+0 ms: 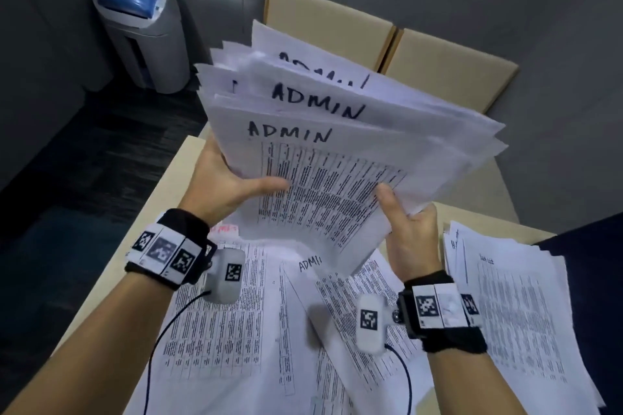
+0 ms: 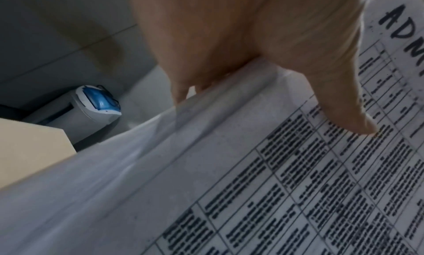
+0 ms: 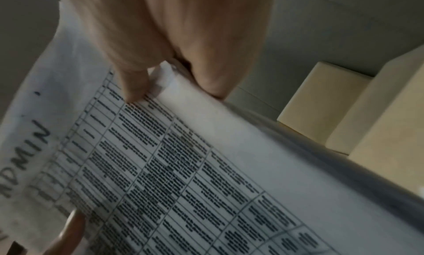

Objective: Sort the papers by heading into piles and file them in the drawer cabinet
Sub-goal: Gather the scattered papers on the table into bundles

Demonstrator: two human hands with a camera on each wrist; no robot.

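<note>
A thick, fanned stack of white sheets headed "ADMIN" (image 1: 337, 152) is lifted above the table, tilted away from me. My left hand (image 1: 232, 178) grips its left edge, thumb on the top sheet and fingers hidden beneath. My right hand (image 1: 408, 222) grips the lower right edge the same way. In the left wrist view the thumb (image 2: 339, 95) presses on the printed table of the ADMIN stack (image 2: 298, 186). The right wrist view shows the thumb (image 3: 130, 81) pinching the top sheet of the stack (image 3: 183, 168). More ADMIN sheets (image 1: 303, 313) lie spread on the table below.
Another pile of papers (image 1: 512, 307) lies on the table at the right. The beige table (image 1: 161, 199) ends at its left edge. Two beige cabinet tops (image 1: 445, 67) stand behind. A grey and blue paper shredder (image 1: 141, 30) stands on the dark floor, far left.
</note>
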